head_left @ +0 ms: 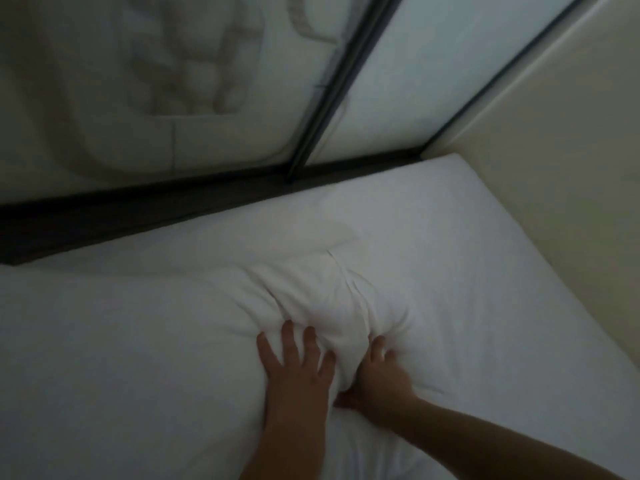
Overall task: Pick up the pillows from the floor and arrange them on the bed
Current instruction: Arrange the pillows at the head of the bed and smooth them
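A white pillow (pixel 304 296) lies on the white-sheeted bed (pixel 485 271), its near end bunched into folds. My left hand (pixel 298 372) rests flat on the pillow's near left part with fingers spread. My right hand (pixel 381 379) sits just to the right of it, fingers curled into the bunched fabric and gripping it. Both forearms come in from the bottom edge. The room is dim and the pillow's outline blends into the sheet on the left.
A dark headboard strip (pixel 138 216) runs along the far edge of the bed. Behind it stand pale padded wall panels (pixel 173 81) split by a dark vertical seam (pixel 332 88). A cream wall (pixel 554 150) borders the bed on the right.
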